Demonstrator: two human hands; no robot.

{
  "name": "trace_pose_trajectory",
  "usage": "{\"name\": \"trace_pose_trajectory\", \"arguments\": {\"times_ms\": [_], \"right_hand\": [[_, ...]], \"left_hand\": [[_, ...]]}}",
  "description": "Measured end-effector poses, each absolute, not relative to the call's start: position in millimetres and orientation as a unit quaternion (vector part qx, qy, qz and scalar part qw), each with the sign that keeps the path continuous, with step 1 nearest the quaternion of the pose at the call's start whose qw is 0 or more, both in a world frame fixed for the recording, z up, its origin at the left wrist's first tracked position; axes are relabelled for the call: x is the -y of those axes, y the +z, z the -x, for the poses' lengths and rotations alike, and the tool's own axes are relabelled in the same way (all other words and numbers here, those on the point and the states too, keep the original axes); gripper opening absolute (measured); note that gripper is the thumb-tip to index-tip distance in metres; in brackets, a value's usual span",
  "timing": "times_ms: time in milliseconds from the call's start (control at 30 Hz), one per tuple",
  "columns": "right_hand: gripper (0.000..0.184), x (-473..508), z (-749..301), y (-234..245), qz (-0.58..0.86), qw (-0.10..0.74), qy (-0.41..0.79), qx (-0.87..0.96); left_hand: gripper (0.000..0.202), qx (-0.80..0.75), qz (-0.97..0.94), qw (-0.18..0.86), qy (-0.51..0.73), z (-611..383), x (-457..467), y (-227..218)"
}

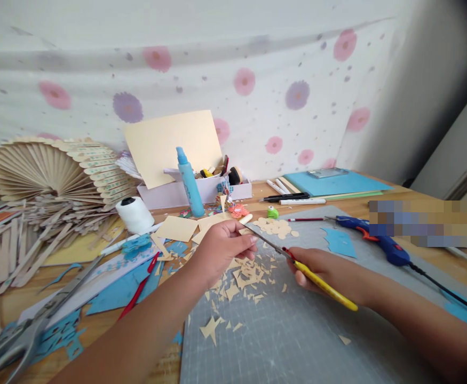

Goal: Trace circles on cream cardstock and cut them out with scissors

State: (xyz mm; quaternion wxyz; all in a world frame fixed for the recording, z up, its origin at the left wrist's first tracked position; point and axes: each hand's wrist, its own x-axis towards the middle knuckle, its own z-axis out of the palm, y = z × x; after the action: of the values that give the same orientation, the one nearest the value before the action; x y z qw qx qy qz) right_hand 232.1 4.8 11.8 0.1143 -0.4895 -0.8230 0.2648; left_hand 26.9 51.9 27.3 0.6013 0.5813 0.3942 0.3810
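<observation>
My left hand (224, 246) is closed in a pinch on a small piece of cream paper (244, 231), which its fingers partly cover. My right hand (319, 268) grips scissors (325, 288) with yellow and red on the handles. Their narrow metal blades point left and reach the paper at my left fingertips. Beneath my hands, many cream paper scraps (253, 273) are strewn over a grey cutting mat (281, 330). A pile of small cream paper discs (275, 226) lies just behind the blades.
A blue glue gun (389, 248) lies at right with its cord trailing. Large metal shears (37, 320) rest at left, near blue paper (117, 290). Behind stand a blue bottle (191, 186), a white thread spool (135, 216) and a white box (161, 196). Wooden sticks (53, 213) are piled far left.
</observation>
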Motion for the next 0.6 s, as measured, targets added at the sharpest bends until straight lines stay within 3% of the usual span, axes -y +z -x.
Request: {"name": "trace_pose_trajectory", "arguments": {"times_ms": [300, 600], "right_hand": [[0.021, -10.1, -229.9, 17.2, 0.553, 0.103, 0.251, 0.788], [0.009, -1.9, -228.5, 16.8, 0.534, 0.159, 0.242, 0.794]], "left_hand": [[0.015, -0.402, -0.584, 0.589, 0.387, -26.4, -50.9, 29.7], [0.019, -0.416, -0.62, 0.509, 0.428, -23.6, -54.8, 24.2]]}}
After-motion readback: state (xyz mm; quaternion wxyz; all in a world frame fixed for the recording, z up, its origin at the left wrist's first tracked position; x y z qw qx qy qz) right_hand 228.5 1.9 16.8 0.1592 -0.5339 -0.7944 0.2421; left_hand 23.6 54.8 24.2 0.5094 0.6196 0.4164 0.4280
